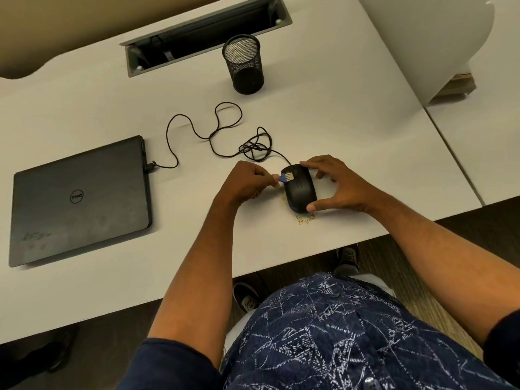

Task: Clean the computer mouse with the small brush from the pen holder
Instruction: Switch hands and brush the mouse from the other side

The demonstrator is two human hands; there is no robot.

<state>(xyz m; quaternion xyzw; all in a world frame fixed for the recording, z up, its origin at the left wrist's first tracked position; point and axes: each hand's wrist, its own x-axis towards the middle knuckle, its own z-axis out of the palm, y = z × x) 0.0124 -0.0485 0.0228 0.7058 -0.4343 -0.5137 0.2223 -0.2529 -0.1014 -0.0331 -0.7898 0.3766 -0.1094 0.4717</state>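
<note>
Plainly the brushing is under way: the left hand (249, 180) pinches the small brush (286, 177) in curled fingers, its bristles on the front left of the computer mouse (299, 191); the right hand (339, 187) steadies the mouse on the bench (337, 122), forefinger at the front and thumb at the rear, fingers spread; brown crumbs (303, 220) lie just by the mouse's near end, so some dirt seems already off; the rest of the shell looks left to do; the pen holder (244, 64) stands well behind; the closed laptop (80, 201) reads "DELL".
</note>
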